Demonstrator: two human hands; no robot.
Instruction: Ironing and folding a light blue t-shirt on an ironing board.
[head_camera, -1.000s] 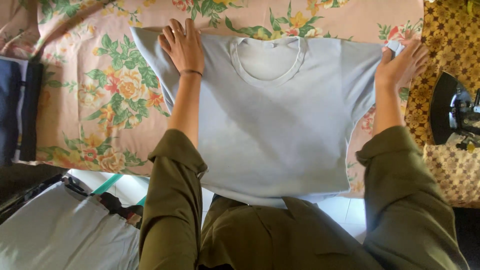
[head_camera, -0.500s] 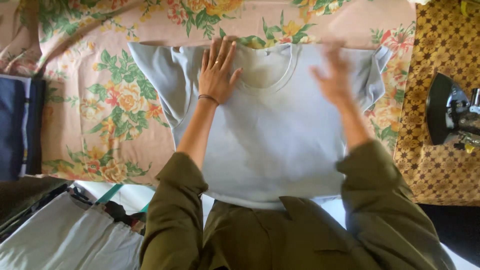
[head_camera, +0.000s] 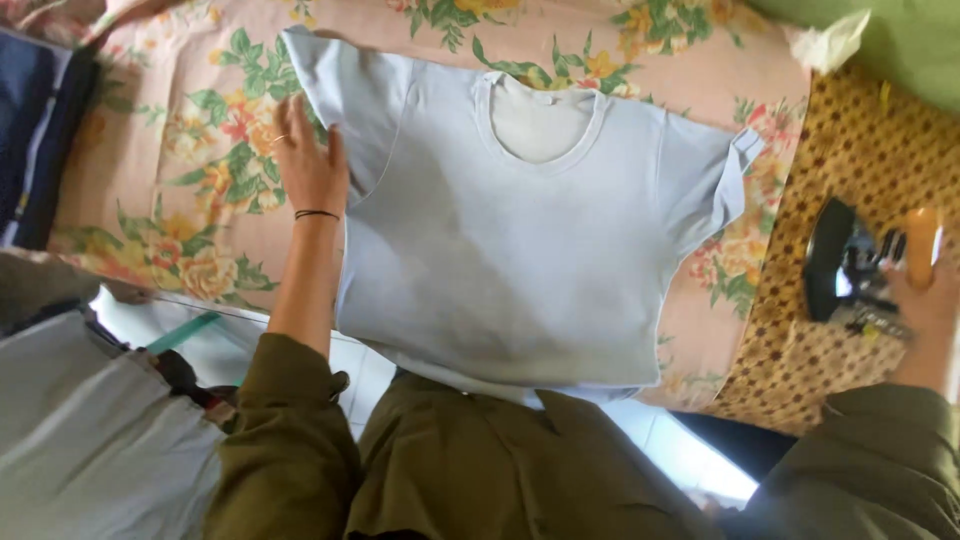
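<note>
Right now one pale blue T-shirt (head_camera: 520, 250) is lying face up on the surface (head_camera: 180, 170), soft knit cotton with a ribbed round neck and two short sleeves spread out to the sides. Its hem is hanging just over the near edge. The left hand (head_camera: 308, 165) is pressing flat beside the shirt's side seam, fingers (head_camera: 290, 125) released and spread, their tips pointing toward the sleeve just beyond them; a thin dark band is circling the wrist and a ring is showing on one finger. The right hand (head_camera: 925, 290) is resting well apart from the shirt, fingers clenched around the orange handle of a single iron (head_camera: 850, 270), a dark metal thing sitting on a brown, diamond-patterned cloth (head_camera: 800, 360).

Under the shirt a pink sheet printed with green leaves and yellow and orange flowers is covering the surface. Both arms are wearing olive-green sleeves. Beyond the left fingers, at the far edge, dark blue folded fabric (head_camera: 40, 130) is lying, and a grey cloth (head_camera: 90, 440) is hanging lower down. Pale floor tiles are showing beneath the surface's edge.
</note>
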